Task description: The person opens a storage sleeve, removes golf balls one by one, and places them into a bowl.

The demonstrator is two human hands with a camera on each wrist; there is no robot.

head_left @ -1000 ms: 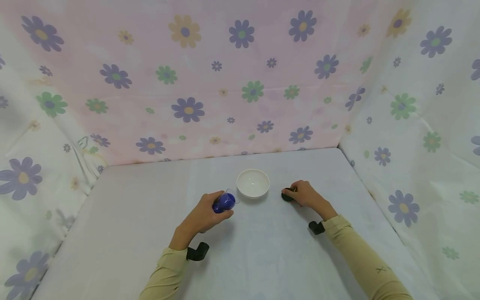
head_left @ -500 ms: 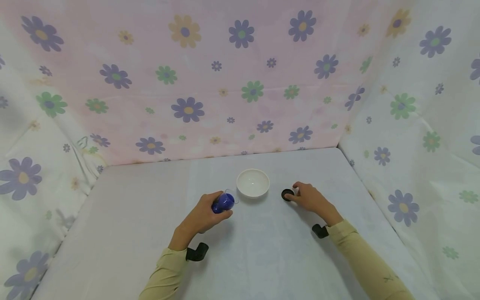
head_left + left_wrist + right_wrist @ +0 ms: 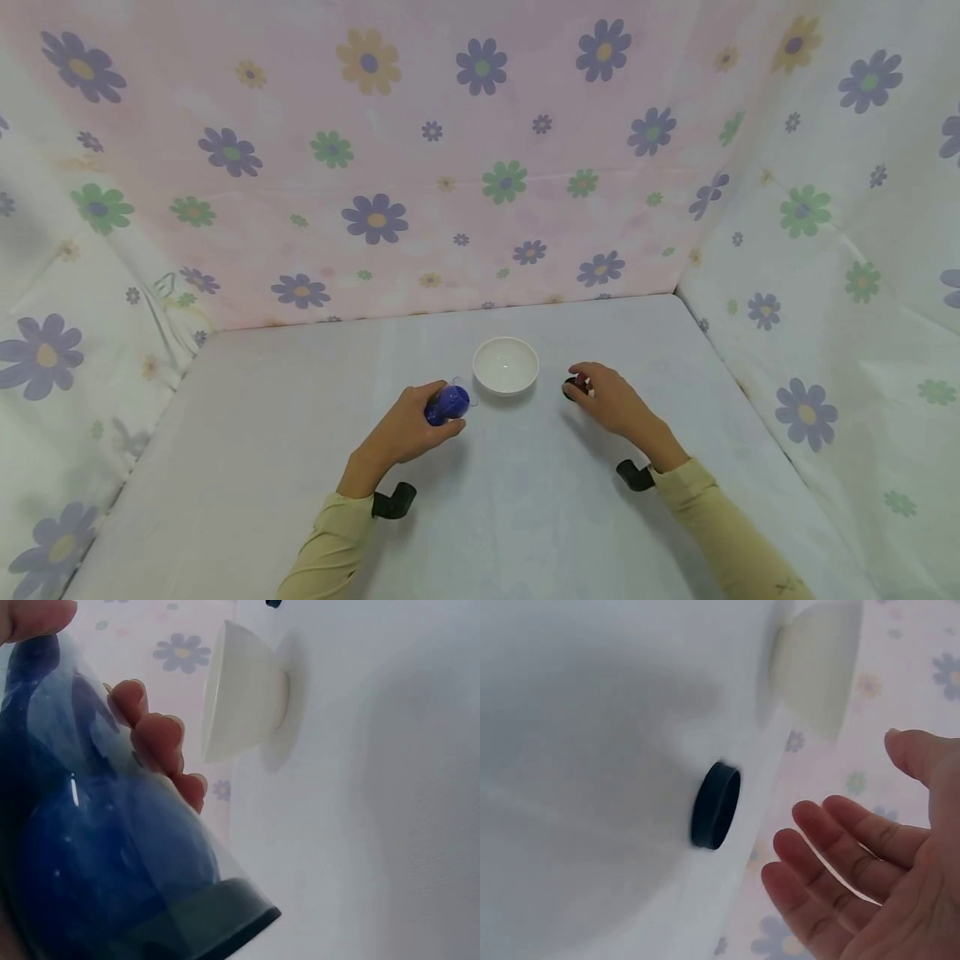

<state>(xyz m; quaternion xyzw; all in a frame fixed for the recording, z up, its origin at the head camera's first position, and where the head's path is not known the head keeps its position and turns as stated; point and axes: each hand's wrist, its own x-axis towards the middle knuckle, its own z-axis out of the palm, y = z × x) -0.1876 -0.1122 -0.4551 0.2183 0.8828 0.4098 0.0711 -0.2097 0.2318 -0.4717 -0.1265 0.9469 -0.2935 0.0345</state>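
Note:
My left hand (image 3: pixel 405 425) grips a clear, tilted container (image 3: pixel 452 402) with something rounded and deep blue inside. In the left wrist view, the container (image 3: pixel 112 855) fills the lower left, its dark-rimmed end towards the lower right; fingertips (image 3: pixel 159 739) curl round its far side. A round black cap (image 3: pixel 716 806) lies on the white table. My right hand (image 3: pixel 618 404) hovers over the cap and partly hides it in the head view. Seen from the right wrist, that hand (image 3: pixel 862 877) has its fingers loosely extended, holding nothing, with a gap to the cap.
Between the hands, slightly farther back, stands a white bowl (image 3: pixel 507 390) on the white-covered table (image 3: pixel 300 400). Flower-patterned curtains (image 3: pixel 420 167) enclose the table at the back and both sides.
My right hand has let go of the black cap, leaving it on the table, and its fingers have opened above it. The left hand and its container have barely moved.

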